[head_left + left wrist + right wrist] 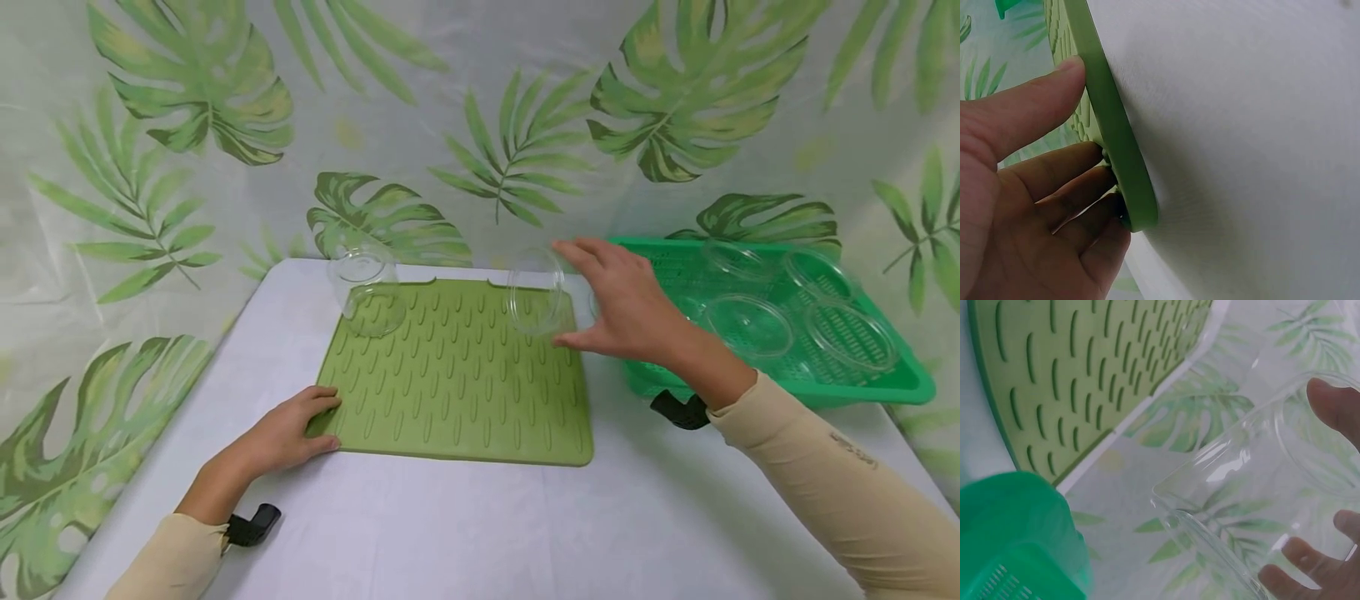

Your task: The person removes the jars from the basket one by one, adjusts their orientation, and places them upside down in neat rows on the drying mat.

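My right hand (630, 304) holds a clear see-through cup (536, 292) on its side, thumb on one side and fingers spread on the other. In the head view the cup overlaps the far right part of a green ridged mat (465, 392). A second clear cup (367, 296) stands on the mat's far left corner. My left hand (288, 429) rests at the near left corner of the mat. The left wrist view shows its thumb (1063, 81) and fingertips touching the mat's rim.
A green slotted basket (911, 385) stands on the right, with several clear cups (750, 325) in it. The white cloth-covered table (450, 533) meets a leaf-patterned backdrop (517, 125) behind the mat.
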A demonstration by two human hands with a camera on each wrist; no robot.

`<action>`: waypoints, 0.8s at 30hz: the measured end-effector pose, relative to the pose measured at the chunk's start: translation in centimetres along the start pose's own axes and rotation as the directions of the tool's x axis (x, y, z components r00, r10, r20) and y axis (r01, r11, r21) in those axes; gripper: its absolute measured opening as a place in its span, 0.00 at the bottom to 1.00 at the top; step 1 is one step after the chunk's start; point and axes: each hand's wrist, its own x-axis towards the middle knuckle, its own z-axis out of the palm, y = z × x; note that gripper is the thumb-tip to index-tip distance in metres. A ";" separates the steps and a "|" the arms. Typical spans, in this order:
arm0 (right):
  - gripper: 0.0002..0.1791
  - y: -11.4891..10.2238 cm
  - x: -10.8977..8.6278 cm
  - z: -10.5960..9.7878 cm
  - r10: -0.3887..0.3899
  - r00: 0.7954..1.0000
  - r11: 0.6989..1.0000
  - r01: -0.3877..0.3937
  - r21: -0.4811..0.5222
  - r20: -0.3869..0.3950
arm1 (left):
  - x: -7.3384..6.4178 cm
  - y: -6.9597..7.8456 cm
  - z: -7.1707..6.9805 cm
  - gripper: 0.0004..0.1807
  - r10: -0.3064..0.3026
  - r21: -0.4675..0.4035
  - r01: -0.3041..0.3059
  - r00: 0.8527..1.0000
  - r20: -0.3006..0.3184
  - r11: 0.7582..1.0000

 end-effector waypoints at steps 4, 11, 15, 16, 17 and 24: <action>0.61 0.1 -0.1 -0.2 0.005 1.000 1.000 -0.005 -0.006 -0.001 | -0.1 0.0 0.1 0.31 -0.003 0.004 0.003 1.000 -0.002 1.000; 0.61 0.0 -0.1 -0.4 -0.003 1.000 1.000 0.003 -0.003 0.001 | -0.3 0.0 0.0 0.31 -0.010 0.009 0.010 1.000 -0.011 1.000; 0.61 0.1 -0.1 -0.3 -0.013 1.000 1.000 0.013 -0.002 0.001 | -0.4 0.0 0.1 0.31 -0.005 0.000 0.005 1.000 -0.012 1.000; 0.61 0.2 -0.1 -0.3 -0.015 1.000 1.000 0.015 -0.003 0.000 | -0.3 -0.1 0.2 0.31 -0.005 -0.002 0.005 1.000 -0.013 1.000; 0.61 0.2 -0.1 -0.3 -0.016 1.000 1.000 0.016 -0.005 -0.001 | -0.3 -0.1 0.2 0.31 -0.004 -0.004 0.004 1.000 -0.014 1.000; 0.62 0.4 -0.2 -0.4 -0.017 1.000 1.000 0.017 0.000 -0.005 | -0.3 -0.3 0.2 0.32 -0.005 -0.016 0.005 1.000 -0.015 1.000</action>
